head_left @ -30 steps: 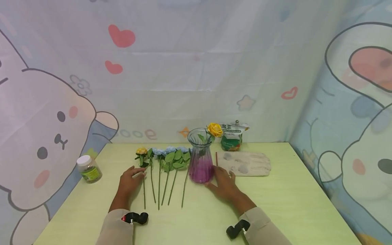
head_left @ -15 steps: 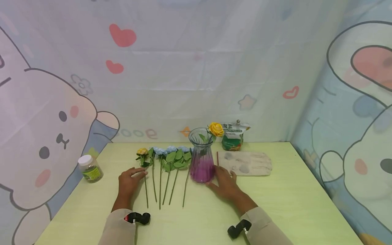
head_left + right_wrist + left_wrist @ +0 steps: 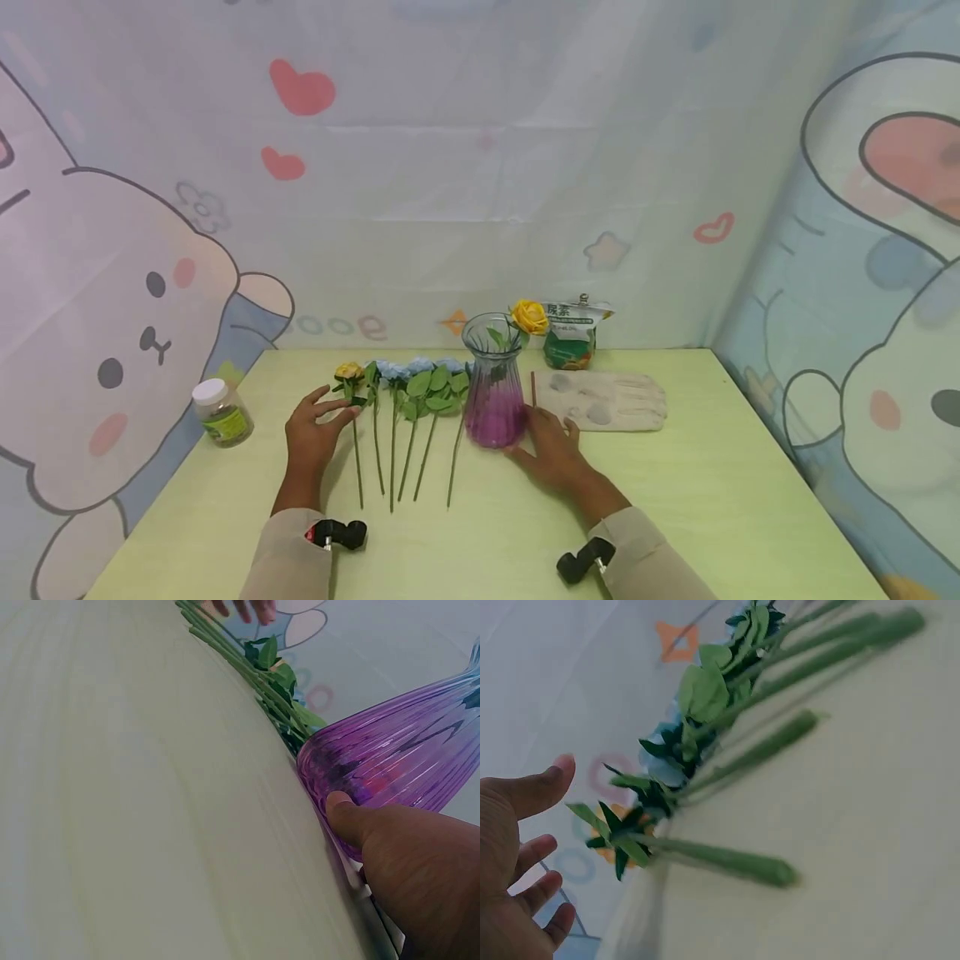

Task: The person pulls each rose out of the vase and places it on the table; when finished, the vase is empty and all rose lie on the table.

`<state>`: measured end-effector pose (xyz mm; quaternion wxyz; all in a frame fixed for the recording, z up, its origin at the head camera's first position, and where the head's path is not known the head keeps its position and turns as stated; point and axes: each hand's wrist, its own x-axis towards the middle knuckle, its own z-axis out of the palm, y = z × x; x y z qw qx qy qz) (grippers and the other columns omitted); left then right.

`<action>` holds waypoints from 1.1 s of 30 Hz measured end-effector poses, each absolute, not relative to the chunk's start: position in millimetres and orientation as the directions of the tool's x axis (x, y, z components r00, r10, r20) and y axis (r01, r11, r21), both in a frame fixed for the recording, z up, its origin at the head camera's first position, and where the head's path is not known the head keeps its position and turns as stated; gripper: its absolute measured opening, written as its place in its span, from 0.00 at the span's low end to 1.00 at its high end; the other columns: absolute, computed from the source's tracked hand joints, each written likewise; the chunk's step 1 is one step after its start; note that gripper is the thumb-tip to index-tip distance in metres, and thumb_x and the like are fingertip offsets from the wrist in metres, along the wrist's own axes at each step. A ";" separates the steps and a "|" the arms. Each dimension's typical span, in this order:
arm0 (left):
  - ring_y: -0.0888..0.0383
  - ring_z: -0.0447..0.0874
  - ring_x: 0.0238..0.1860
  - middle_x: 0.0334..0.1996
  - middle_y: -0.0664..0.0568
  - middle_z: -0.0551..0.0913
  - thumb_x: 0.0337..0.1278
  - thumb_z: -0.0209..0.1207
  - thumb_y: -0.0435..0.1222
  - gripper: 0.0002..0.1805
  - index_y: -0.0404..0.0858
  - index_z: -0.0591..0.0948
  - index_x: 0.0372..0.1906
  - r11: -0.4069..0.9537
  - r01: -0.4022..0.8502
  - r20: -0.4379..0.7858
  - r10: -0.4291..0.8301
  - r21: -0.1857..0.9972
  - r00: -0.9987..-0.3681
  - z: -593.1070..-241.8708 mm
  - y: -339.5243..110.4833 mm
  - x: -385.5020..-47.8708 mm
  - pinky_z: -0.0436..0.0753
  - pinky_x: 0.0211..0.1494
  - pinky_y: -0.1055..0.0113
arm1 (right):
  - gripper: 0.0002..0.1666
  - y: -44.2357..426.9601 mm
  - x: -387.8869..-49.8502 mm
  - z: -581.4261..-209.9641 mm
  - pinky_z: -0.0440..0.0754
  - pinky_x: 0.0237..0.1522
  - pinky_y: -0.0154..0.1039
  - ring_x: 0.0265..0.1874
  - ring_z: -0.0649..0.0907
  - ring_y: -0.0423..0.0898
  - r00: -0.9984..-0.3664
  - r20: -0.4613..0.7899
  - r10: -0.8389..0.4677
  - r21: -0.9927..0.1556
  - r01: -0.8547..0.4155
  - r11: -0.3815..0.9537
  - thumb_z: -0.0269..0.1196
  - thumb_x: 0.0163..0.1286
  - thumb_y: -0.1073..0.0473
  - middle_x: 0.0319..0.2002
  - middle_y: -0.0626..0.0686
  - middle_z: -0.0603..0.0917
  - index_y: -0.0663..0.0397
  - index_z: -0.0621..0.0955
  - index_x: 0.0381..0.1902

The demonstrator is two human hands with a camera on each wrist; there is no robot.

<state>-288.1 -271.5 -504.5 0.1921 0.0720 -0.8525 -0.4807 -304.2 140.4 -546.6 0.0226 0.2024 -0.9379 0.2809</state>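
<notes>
My right hand (image 3: 551, 450) grips the base of a ribbed glass vase (image 3: 495, 408), clear at the top and purple below. In the right wrist view its thumb (image 3: 352, 817) presses on the purple glass; the other fingers are hidden there. A yellow rose (image 3: 528, 317) stands in the vase, leaning right over the rim. On the left, my left hand (image 3: 313, 429) is beside another yellow rose (image 3: 348, 372) lying on the table. Its fingers are spread and relaxed, apart from the rose in the left wrist view. Several blue flowers (image 3: 420, 365) with green stems lie side by side between rose and vase.
A white work glove (image 3: 615, 402) lies right of the vase, with a green and white bag (image 3: 570, 337) clipped shut behind it. A white-lidded jar (image 3: 222, 414) stands at the table's left edge. A printed cloth backdrop (image 3: 450, 183) rises behind the table (image 3: 465, 550).
The left hand has drawn back slightly from the yellow rose's stem and its fingers have spread. That stem has shifted a little to the right. The right hand stays on the vase.
</notes>
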 end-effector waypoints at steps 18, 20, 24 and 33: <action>0.37 0.68 0.81 0.73 0.37 0.80 0.68 0.75 0.36 0.25 0.31 0.86 0.66 0.472 0.378 0.475 -0.102 0.797 -0.874 -425.7 -187.1 -290.6 0.68 0.82 0.32 | 0.50 137.8 -304.0 -546.4 0.47 0.81 0.79 0.86 0.63 0.61 -0.921 0.148 -0.359 -0.535 -0.380 0.754 0.64 0.81 0.37 0.84 0.57 0.69 0.54 0.60 0.88; 0.37 0.69 0.80 0.72 0.37 0.81 0.67 0.75 0.37 0.23 0.30 0.88 0.63 0.471 0.391 0.480 -0.082 0.791 -0.873 -417.1 -172.7 -290.8 0.69 0.82 0.31 | 0.50 138.0 -303.4 -546.5 0.47 0.81 0.79 0.86 0.63 0.61 -0.921 0.151 -0.360 -0.535 -0.382 0.754 0.64 0.82 0.37 0.84 0.57 0.69 0.55 0.61 0.88; 0.36 0.69 0.80 0.71 0.39 0.82 0.66 0.76 0.38 0.20 0.31 0.90 0.58 0.467 0.425 0.509 -0.065 0.775 -0.858 -402.4 -145.1 -292.6 0.69 0.81 0.31 | 0.50 138.5 -303.4 -547.2 0.48 0.81 0.79 0.86 0.64 0.61 -0.919 0.160 -0.359 -0.531 -0.387 0.754 0.64 0.81 0.37 0.84 0.57 0.70 0.55 0.61 0.87; 0.36 0.67 0.81 0.71 0.37 0.81 0.66 0.76 0.36 0.20 0.34 0.91 0.59 0.436 0.493 0.553 -0.014 0.753 -0.833 -375.1 -108.1 -301.9 0.68 0.81 0.30 | 0.50 139.3 -307.1 -550.7 0.49 0.81 0.79 0.86 0.64 0.60 -0.923 0.155 -0.352 -0.518 -0.379 0.767 0.64 0.81 0.35 0.84 0.55 0.69 0.52 0.61 0.88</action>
